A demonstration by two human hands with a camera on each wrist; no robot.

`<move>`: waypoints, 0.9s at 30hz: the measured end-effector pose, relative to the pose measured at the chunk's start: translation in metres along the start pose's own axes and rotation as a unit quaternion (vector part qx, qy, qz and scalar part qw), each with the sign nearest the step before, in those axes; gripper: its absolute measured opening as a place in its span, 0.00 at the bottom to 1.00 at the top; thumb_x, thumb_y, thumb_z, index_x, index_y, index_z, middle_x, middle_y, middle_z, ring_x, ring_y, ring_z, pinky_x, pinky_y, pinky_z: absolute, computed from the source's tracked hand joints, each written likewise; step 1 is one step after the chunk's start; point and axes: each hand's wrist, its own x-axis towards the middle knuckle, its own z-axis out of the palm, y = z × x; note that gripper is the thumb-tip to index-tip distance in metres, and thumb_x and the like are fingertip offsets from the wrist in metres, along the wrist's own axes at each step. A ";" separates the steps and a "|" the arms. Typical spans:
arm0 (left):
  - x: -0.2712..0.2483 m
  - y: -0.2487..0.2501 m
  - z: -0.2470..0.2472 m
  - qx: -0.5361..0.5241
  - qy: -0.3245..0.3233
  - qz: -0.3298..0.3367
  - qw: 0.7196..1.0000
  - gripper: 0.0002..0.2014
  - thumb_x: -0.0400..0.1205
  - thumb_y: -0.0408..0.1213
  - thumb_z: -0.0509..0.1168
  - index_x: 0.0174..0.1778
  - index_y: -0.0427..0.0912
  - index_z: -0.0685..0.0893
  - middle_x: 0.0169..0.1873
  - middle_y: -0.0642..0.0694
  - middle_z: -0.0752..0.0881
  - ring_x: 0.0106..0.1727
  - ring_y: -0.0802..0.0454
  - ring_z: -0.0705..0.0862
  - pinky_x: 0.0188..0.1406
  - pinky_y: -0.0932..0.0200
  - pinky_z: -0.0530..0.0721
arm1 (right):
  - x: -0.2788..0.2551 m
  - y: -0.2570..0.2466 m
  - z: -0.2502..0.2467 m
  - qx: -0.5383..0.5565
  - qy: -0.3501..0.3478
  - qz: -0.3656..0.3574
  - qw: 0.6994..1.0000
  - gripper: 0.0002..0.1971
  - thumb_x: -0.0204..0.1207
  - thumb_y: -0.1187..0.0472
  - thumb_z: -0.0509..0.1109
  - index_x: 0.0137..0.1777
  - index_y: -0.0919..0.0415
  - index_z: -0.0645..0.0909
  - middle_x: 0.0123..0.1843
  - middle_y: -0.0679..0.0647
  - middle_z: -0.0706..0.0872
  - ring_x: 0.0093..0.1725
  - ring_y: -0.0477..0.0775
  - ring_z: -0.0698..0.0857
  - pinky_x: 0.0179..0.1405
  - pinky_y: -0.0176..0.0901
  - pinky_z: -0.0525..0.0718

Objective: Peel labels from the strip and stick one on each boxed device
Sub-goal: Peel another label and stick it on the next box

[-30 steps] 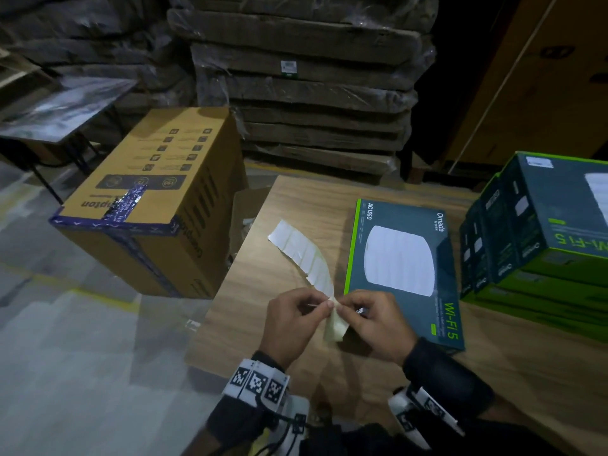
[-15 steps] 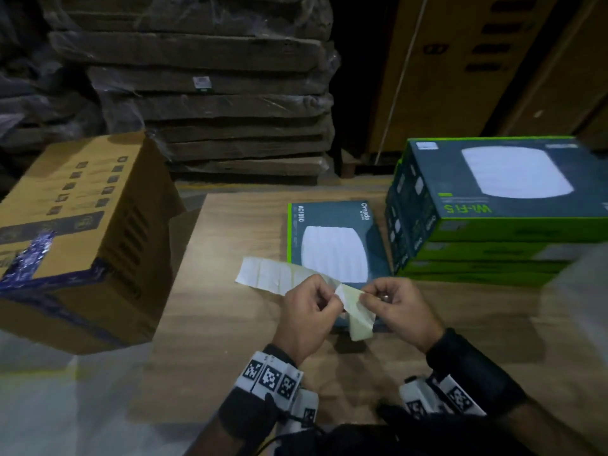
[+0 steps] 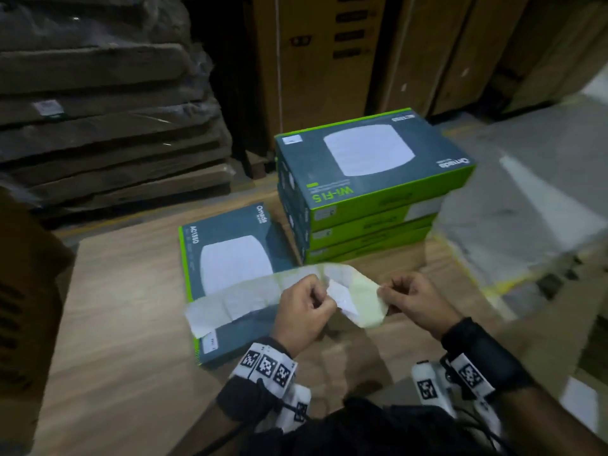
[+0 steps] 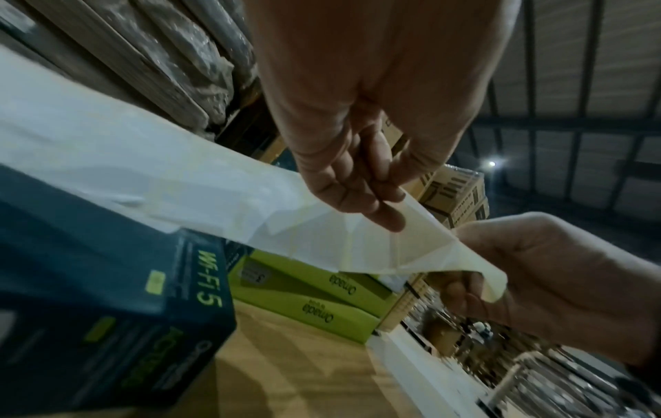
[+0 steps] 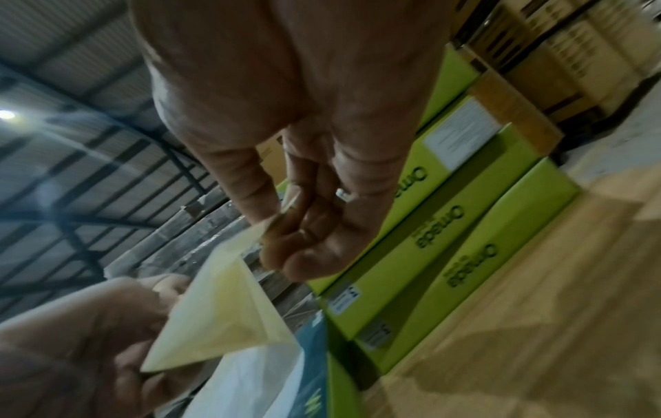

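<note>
Over the wooden table (image 3: 125,324) I hold a label strip (image 3: 237,301) between both hands. My left hand (image 3: 324,296) pinches the strip, whose white labelled part trails left over a flat dark-and-green boxed device (image 3: 230,255). My right hand (image 3: 386,291) pinches the bare yellowish backing (image 3: 368,297) at the strip's end. Between the hands one white label (image 3: 342,299) stands partly lifted off the backing. The left wrist view has the left fingers (image 4: 379,209) on the strip (image 4: 179,195). In the right wrist view the right fingers (image 5: 272,209) pinch the backing (image 5: 222,308). A stack of boxed devices (image 3: 371,179) stands behind the hands.
A large brown carton (image 3: 26,307) stands at the table's left edge. Wrapped pallets of flat cartons (image 3: 98,126) and tall brown cartons (image 3: 362,54) fill the background. The table ends just right of the stack, with grey floor (image 3: 543,199) beyond.
The head view has swung right, bringing the stack to the centre. My hands have drawn apart, and the backing now stretches between them with a label lifting off.
</note>
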 end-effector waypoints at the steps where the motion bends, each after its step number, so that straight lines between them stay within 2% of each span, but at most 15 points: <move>1: 0.003 -0.002 0.006 0.001 -0.003 -0.003 1.000 0.09 0.68 0.36 0.66 0.26 0.44 0.71 0.19 0.56 0.72 0.23 0.59 0.68 0.25 0.62 0.66 | -0.001 0.004 -0.008 -0.005 0.014 0.008 1.000 0.17 0.78 0.72 0.68 0.27 0.61 0.78 0.24 0.48 0.81 0.27 0.46 0.81 0.29 0.41 0.80; 4: 0.009 -0.006 0.028 0.020 -0.007 -0.009 1.000 0.12 0.69 0.33 0.67 0.25 0.48 0.71 0.19 0.56 0.72 0.22 0.61 0.69 0.25 0.63 0.67 | -0.006 0.016 -0.025 0.003 0.039 0.047 0.998 0.17 0.79 0.70 0.67 0.28 0.62 0.76 0.23 0.49 0.80 0.26 0.47 0.80 0.30 0.42 0.82; 6: 0.011 -0.006 0.041 0.021 -0.011 -0.023 0.999 0.11 0.70 0.31 0.69 0.27 0.47 0.73 0.21 0.55 0.76 0.23 0.61 0.72 0.26 0.62 0.70 | -0.008 0.024 -0.030 0.027 0.049 0.069 0.996 0.14 0.80 0.69 0.67 0.31 0.64 0.76 0.26 0.55 0.80 0.26 0.49 0.80 0.31 0.43 0.83; 8: 0.012 -0.007 0.051 0.011 -0.033 -0.025 0.999 0.09 0.71 0.28 0.68 0.35 0.44 0.75 0.26 0.49 0.79 0.25 0.57 0.76 0.26 0.60 0.74 | -0.010 0.033 -0.031 0.058 0.060 0.094 0.992 0.13 0.80 0.68 0.67 0.33 0.65 0.76 0.28 0.60 0.79 0.26 0.51 0.80 0.30 0.45 0.82; 11: 0.014 -0.008 0.066 0.022 -0.098 -0.007 0.995 0.12 0.75 0.27 0.63 0.47 0.49 0.76 0.30 0.47 0.80 0.26 0.50 0.82 0.25 0.63 0.73 | -0.010 0.050 -0.031 0.104 0.057 0.119 0.986 0.11 0.77 0.69 0.70 0.33 0.64 0.77 0.27 0.56 0.82 0.27 0.49 0.82 0.29 0.43 0.83; 13: 0.015 -0.008 0.076 0.047 -0.124 0.002 0.991 0.13 0.75 0.28 0.62 0.49 0.52 0.78 0.29 0.51 0.80 0.26 0.55 0.81 0.25 0.67 0.71 | -0.006 0.062 -0.030 0.107 0.067 0.132 0.983 0.06 0.73 0.71 0.74 0.40 0.66 0.78 0.31 0.59 0.83 0.30 0.50 0.84 0.28 0.40 0.83; 15: 0.016 -0.010 0.083 0.064 -0.124 -0.014 0.990 0.15 0.73 0.28 0.63 0.47 0.53 0.79 0.25 0.54 0.78 0.22 0.61 0.76 0.24 0.69 0.68 | -0.001 0.077 -0.034 0.081 0.100 0.138 0.982 0.07 0.70 0.73 0.75 0.41 0.67 0.79 0.31 0.59 0.81 0.32 0.53 0.82 0.32 0.41 0.83; 16: 0.017 -0.011 0.086 0.068 -0.118 -0.033 0.990 0.15 0.72 0.28 0.63 0.46 0.55 0.79 0.23 0.55 0.77 0.22 0.62 0.75 0.24 0.66 0.69 | 0.003 0.085 -0.038 0.068 0.115 0.141 0.981 0.07 0.69 0.73 0.76 0.41 0.66 0.80 0.31 0.59 0.80 0.34 0.54 0.82 0.36 0.44 0.83; 18: 0.020 -0.015 0.091 0.062 -0.119 -0.076 0.988 0.16 0.69 0.30 0.61 0.45 0.57 0.78 0.22 0.55 0.78 0.25 0.57 0.81 0.26 0.56 0.79 | 0.008 0.096 -0.046 0.053 0.129 0.147 0.979 0.08 0.67 0.74 0.77 0.40 0.65 0.81 0.31 0.59 0.80 0.35 0.54 0.81 0.41 0.49 0.82; 20: 0.023 -0.017 0.095 0.058 -0.138 -0.098 0.984 0.16 0.68 0.34 0.59 0.48 0.57 0.77 0.23 0.54 0.79 0.30 0.50 0.87 0.31 0.45 0.84 | 0.015 0.103 -0.053 0.043 0.132 0.147 0.979 0.09 0.66 0.74 0.77 0.40 0.63 0.81 0.31 0.58 0.80 0.34 0.53 0.81 0.42 0.49 0.81; 21: 0.024 -0.016 0.099 0.061 -0.148 -0.103 0.982 0.15 0.69 0.35 0.59 0.49 0.57 0.77 0.23 0.55 0.79 0.32 0.47 0.88 0.31 0.44 0.84 | 0.018 0.103 -0.056 0.036 0.136 0.141 0.980 0.09 0.66 0.74 0.77 0.40 0.63 0.80 0.30 0.57 0.80 0.34 0.53 0.80 0.42 0.48 0.81; 22: 0.025 -0.014 0.103 0.056 -0.152 -0.105 0.981 0.14 0.71 0.34 0.58 0.48 0.56 0.78 0.23 0.56 0.80 0.32 0.45 0.89 0.29 0.47 0.82 | 0.022 0.104 -0.060 0.025 0.141 0.135 0.981 0.09 0.66 0.74 0.77 0.40 0.63 0.80 0.29 0.55 0.80 0.33 0.52 0.80 0.41 0.46 0.81; 24: 0.029 -0.008 0.112 0.020 -0.143 -0.122 0.982 0.13 0.77 0.27 0.58 0.44 0.50 0.82 0.19 0.57 0.79 0.33 0.42 0.89 0.22 0.61 0.75 | 0.031 0.104 -0.069 0.005 0.144 0.124 0.982 0.11 0.66 0.74 0.77 0.38 0.61 0.79 0.26 0.50 0.79 0.30 0.47 0.78 0.39 0.41 0.79; 25: 0.031 -0.005 0.115 -0.002 -0.136 -0.132 0.982 0.13 0.78 0.23 0.57 0.44 0.43 0.84 0.19 0.57 0.79 0.33 0.44 0.89 0.20 0.65 0.73 | 0.036 0.105 -0.074 -0.004 0.142 0.120 0.982 0.12 0.66 0.75 0.77 0.38 0.61 0.79 0.23 0.46 0.78 0.27 0.44 0.76 0.37 0.40 0.77; 27: 0.035 -0.003 0.122 -0.027 -0.130 -0.143 0.981 0.13 0.79 0.20 0.55 0.44 0.34 0.85 0.29 0.52 0.83 0.31 0.51 0.88 0.22 0.69 0.74 | 0.045 0.109 -0.084 -0.016 0.135 0.116 0.984 0.13 0.64 0.76 0.76 0.36 0.60 0.77 0.22 0.41 0.77 0.26 0.43 0.73 0.38 0.40 0.74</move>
